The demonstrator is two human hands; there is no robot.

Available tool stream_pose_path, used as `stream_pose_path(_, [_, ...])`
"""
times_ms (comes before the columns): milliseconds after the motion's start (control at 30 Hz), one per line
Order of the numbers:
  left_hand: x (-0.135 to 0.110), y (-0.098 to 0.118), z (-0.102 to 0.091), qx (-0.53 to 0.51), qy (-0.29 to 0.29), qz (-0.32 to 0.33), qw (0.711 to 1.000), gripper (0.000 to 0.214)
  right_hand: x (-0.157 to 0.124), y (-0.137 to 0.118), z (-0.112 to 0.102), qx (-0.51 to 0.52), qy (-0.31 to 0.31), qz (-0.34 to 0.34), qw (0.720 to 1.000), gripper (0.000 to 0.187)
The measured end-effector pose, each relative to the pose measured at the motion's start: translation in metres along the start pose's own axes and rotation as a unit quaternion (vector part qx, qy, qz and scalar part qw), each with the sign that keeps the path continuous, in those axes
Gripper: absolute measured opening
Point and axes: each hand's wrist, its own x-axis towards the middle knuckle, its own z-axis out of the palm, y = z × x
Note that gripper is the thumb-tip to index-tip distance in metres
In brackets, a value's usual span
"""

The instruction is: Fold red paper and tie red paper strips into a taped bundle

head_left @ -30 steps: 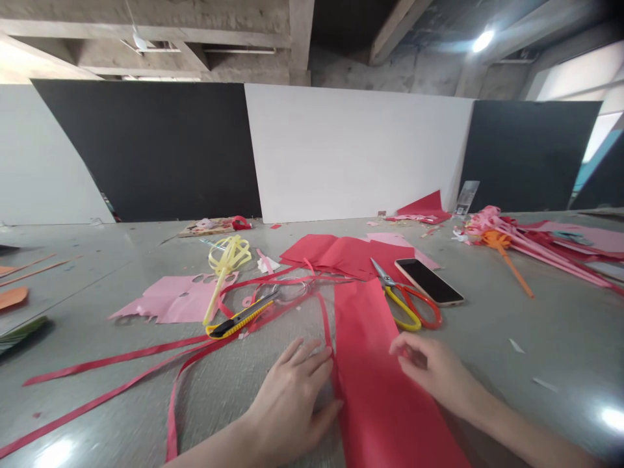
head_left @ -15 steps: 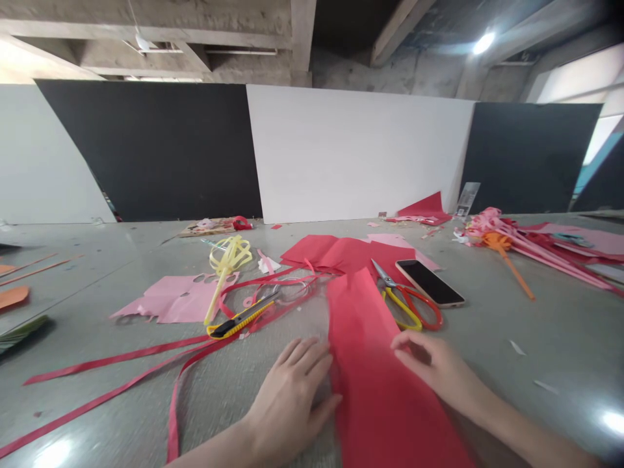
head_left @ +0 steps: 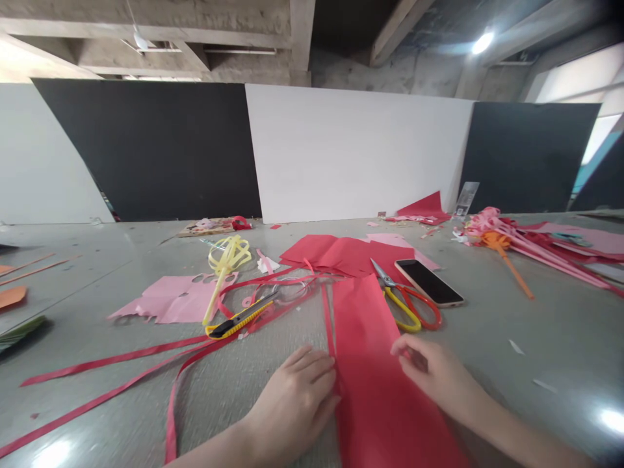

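Note:
A long sheet of red paper (head_left: 373, 364) lies lengthwise in front of me. Along its left edge runs a narrow red strip (head_left: 328, 318), split from the sheet by a thin gap. My left hand (head_left: 295, 400) is closed at this strip and the sheet's left edge, thumb and fingertips together. On the opposite edge my right hand (head_left: 431, 370) has its thumb and forefinger pinched at the paper. Scissors (head_left: 407, 305) with one yellow and one orange handle lie just beyond the right hand. A yellow utility knife (head_left: 241, 318) rests farther left.
A phone (head_left: 429, 283) lies beside the scissors. More red paper (head_left: 336, 253), pink paper with holes (head_left: 170, 299) and long red strips (head_left: 117, 354) are spread about. A yellow strip-made piece (head_left: 229, 257) stands out at left; pink strips (head_left: 541, 250) and an orange stick (head_left: 514, 273) are at right.
The narrow strip at the sheet's left edge now shows apart from it. The sheet has shifted slightly right and its top edge lies lower. Both hands have barely moved.

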Motion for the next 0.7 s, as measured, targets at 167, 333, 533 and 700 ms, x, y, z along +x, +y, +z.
stream_pose_path(167, [-0.001, 0.001, -0.001, 0.008, 0.002, 0.009, 1.0, 0.021, -0.005, -0.008, 0.001, -0.049, -0.01, 0.01, 0.999, 0.015])
stream_pose_path(333, [0.0, 0.003, -0.002, 0.012, -0.002, 0.009, 1.0, 0.021, -0.007, -0.012, 0.001, -0.069, -0.01, 0.012, 0.997, 0.014])
stream_pose_path(533, [-0.001, 0.002, -0.002, 0.015, 0.001, -0.008, 1.0, 0.022, -0.006, -0.01, -0.006, -0.044, -0.006, 0.009, 0.999, 0.014])
stream_pose_path(700, [0.0, 0.001, -0.004, -0.001, 0.011, -0.046, 0.999, 0.029, -0.003, -0.004, -0.009, -0.008, 0.025, -0.016, 1.0, 0.028])
